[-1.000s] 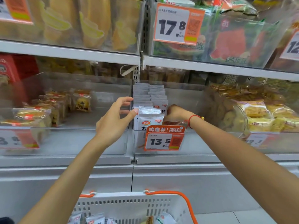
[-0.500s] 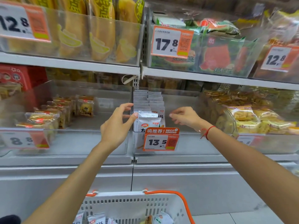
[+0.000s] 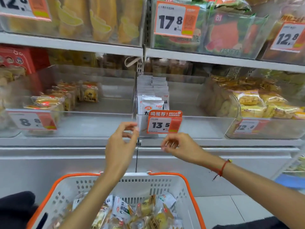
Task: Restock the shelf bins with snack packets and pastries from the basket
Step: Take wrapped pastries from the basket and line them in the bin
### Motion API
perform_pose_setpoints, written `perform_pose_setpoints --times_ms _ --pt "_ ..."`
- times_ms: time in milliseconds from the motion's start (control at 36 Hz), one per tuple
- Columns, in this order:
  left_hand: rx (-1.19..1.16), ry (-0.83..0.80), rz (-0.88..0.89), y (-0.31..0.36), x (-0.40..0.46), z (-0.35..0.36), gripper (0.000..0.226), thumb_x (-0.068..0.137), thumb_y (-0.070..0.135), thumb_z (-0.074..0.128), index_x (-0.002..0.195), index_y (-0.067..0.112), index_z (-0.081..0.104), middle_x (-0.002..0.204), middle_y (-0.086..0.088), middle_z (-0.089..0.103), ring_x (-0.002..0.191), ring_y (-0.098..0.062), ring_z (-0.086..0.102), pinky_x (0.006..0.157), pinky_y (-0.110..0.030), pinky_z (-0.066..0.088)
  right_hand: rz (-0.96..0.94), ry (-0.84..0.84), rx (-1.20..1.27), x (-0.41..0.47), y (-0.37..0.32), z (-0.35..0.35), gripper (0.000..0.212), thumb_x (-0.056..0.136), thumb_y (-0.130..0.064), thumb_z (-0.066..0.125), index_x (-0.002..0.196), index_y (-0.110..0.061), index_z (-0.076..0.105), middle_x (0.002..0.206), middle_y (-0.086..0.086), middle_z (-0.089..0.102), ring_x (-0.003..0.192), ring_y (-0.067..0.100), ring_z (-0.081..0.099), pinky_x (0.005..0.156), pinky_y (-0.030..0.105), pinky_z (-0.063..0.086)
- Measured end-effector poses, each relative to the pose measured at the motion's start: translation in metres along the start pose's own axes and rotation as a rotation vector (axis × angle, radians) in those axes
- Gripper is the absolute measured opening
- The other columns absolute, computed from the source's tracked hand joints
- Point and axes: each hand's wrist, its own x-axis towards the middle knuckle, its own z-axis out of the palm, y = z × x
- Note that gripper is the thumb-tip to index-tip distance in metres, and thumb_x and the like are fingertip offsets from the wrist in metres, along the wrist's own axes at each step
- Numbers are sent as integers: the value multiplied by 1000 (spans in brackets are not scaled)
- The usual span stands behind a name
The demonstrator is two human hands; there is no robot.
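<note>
The middle shelf [image 3: 214,142] across mid-frame carries clear bins: pastries bin [image 3: 69,124] at left, white snack packets bin [image 3: 189,126] centre, yellow pastries bin [image 3: 264,129] at right.

1. Both forearms are bare, with no sleeves in view.
2. The right wrist wears a thin red string bracelet [image 3: 222,168] with a small gold bead and a loose dark tail.
3. The left hand [image 3: 121,142] and right hand [image 3: 179,146] wear no rings or gloves.
</note>
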Motion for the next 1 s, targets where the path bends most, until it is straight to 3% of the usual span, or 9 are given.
perform_pose_setpoints --times_ms 278,389,528,611,694,806,889,944,1000 --pt "260 -435 -354 -120 -74 24 8 95 29 58 100 34 61 99 14 65 90 -6 61 76 -29 52 175 -617 -487 -32 66 79 25 93 -18 54 115 -15 66 122 3 63 113 21 56 79 24 38" --pt "263 -611 -454 -159 -101 36 21 93 19 60 88 40 59 102 13 65 98 -11 64 89 -36 51 267 -767 -536 -32 86 113 28 93 -15 55 118 -7 64 125 10 61 116 28 55 93 34 46" --pt "247 -855 -447 -181 -131 56 21 97 22 56 117 28 57 109 9 58 106 -15 60 83 -23 49 442 -858 -505 -34 98 158 27 99 -28 45 95 -4 56 97 12 57 82 25 52 71 31 42" --pt "263 -964 -414 -194 -141 63 57 88 9 62 141 21 43 141 -2 46 134 -24 42 109 -38 38 554 -948 -443 -39 104 179 34 97 -27 46 67 -12 46 67 5 49 55 17 46 51 25 38" --pt "409 -1112 -320 -200 -142 66 101 73 26 76 154 26 15 157 2 18 147 -23 12 117 -46 22 645 -1014 -316 -37 113 183 33 92 -22 53 61 -16 42 51 -1 45 47 14 42 49 21 36" --pt "464 -1077 -279 -198 -145 71 118 68 62 75 154 35 -1 160 10 3 148 -20 0 119 -49 12 705 -1177 -142 -27 116 161 13 84 -13 66 84 -7 54 87 12 53 78 20 54 71 24 43" --pt "487 -955 -236 -195 -149 76 95 82 59 63 153 36 4 159 9 10 146 -16 8 117 -43 16 689 -1204 -141 -27 118 150 44 83 -9 71 123 -4 53 119 7 56 102 16 59 70 15 47" --pt "546 -896 -144 -198 -148 77 81 90 50 58 153 36 10 157 8 18 143 -14 16 116 -37 20 657 -1212 -227 -29 118 152 57 79 -11 76 129 -8 49 113 1 59 89 10 60 60 16 46" --pt "599 -896 -70 -202 -145 74 74 92 44 58 152 37 15 155 10 23 140 -13 21 115 -34 22 551 -1223 -442 -35 120 159 42 77 -13 78 113 -6 58 102 4 63 77 13 59 56 20 44"
